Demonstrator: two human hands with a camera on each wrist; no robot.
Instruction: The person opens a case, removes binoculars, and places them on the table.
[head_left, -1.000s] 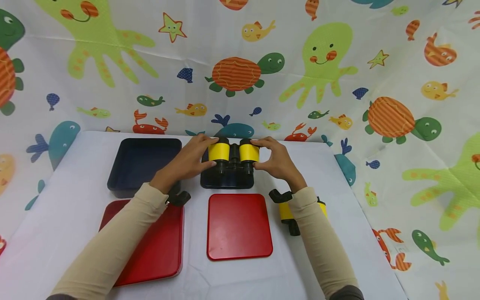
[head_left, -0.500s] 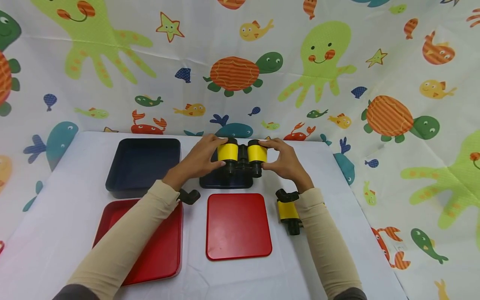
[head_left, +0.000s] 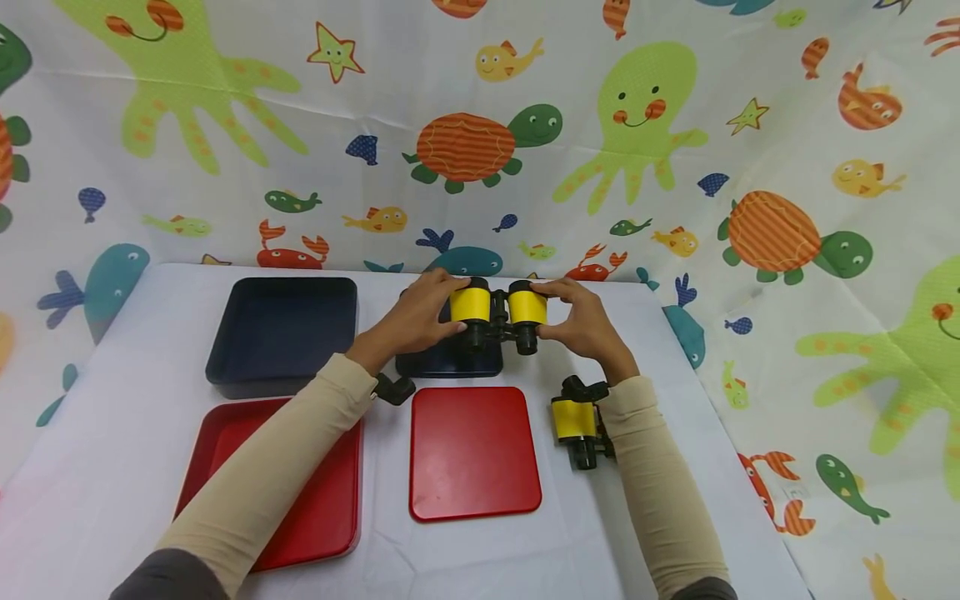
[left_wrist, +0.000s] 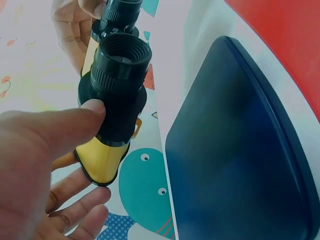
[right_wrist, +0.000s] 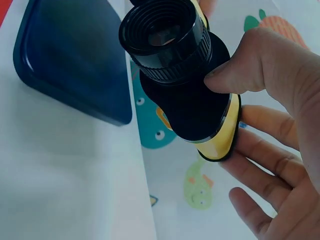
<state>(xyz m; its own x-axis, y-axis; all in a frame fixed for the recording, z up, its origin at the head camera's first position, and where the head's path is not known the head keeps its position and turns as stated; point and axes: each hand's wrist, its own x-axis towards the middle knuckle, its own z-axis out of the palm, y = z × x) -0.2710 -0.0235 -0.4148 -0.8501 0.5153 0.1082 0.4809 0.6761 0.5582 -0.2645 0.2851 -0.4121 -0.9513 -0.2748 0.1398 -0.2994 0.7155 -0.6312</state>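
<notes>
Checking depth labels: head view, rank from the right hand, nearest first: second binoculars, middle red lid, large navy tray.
1. Second binoculars, on the table just under the right hand's forearm.
2. Middle red lid, toward the person and to the left.
3. Large navy tray, far left, beyond the left hand.

A: What's on my right wrist feed?
B: My right hand (right_wrist: 272,115) grips the black-and-yellow binoculars (right_wrist: 185,80), thumb on the barrel, eyepiece facing the lens. A dark blue tray (right_wrist: 70,60) lies at ten o'clock
</notes>
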